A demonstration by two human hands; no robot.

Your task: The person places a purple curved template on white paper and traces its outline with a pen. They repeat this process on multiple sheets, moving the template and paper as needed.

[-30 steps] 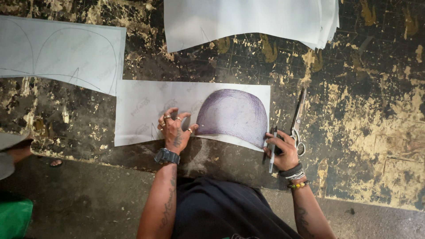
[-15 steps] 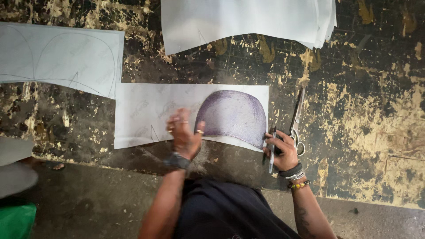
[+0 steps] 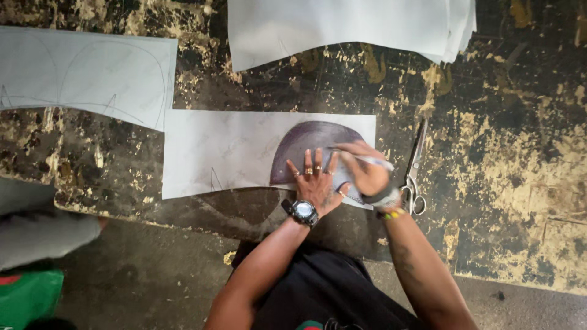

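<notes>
A white paper sheet (image 3: pixel 220 150) lies on the worn dark table. On its right part sits a purple dome-shaped piece (image 3: pixel 306 135). My left hand (image 3: pixel 315 181), with rings and a wristwatch, lies flat on the dome with fingers spread. My right hand (image 3: pixel 365 171) is over the dome's right side, blurred, and holds a pen (image 3: pixel 374 161) with its tip toward the dome's upper edge.
Scissors (image 3: pixel 414 168) lie just right of the sheet. Another sheet with drawn curves (image 3: pixel 92 76) lies at the upper left, and a stack of white sheets (image 3: pixel 342 24) at the top. Another person's grey sleeve (image 3: pixel 43 229) is at the left.
My left hand moved right from the bare paper onto the purple dome. My right hand came up from the table's edge with the pen to the dome's right side.
</notes>
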